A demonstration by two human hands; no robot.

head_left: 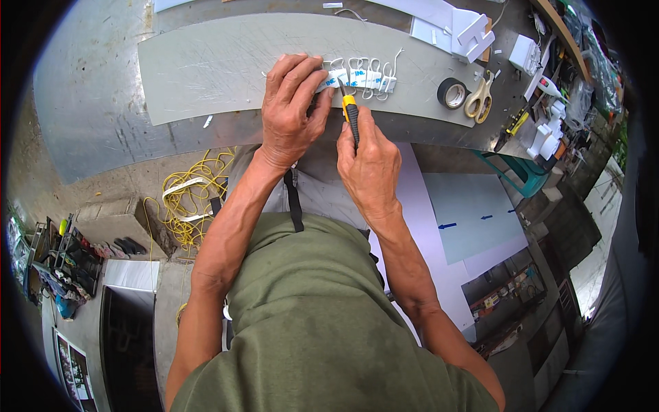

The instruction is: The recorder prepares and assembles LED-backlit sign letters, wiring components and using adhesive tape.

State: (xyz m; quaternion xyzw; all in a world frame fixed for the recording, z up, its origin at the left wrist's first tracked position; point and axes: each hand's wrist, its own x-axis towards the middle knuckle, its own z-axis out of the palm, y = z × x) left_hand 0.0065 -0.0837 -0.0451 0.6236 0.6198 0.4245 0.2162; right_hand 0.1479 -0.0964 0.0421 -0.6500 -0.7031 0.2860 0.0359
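My right hand (371, 165) is wrapped round a yellow-and-black utility knife (350, 113), its blade pointing away from me and meeting a white strip (361, 78). Blue print marks the strip, and thin white cord or wire loops stick out along both its long edges. With curled fingers, my left hand (294, 110) presses the strip's left end down, hiding that part. Underneath lies a long grey scratched board (206, 72). I cannot tell how deep the blade goes in.
A black tape roll (452, 93) and cream-handled scissors (478, 99) lie to the right. Beyond them is another yellow-and-black cutter (516, 123). White offcuts (453, 31) sit at the back of the metal table (89, 117). Below left, yellow cord (195, 196) lies tangled; a green stool (518, 172) stands right.
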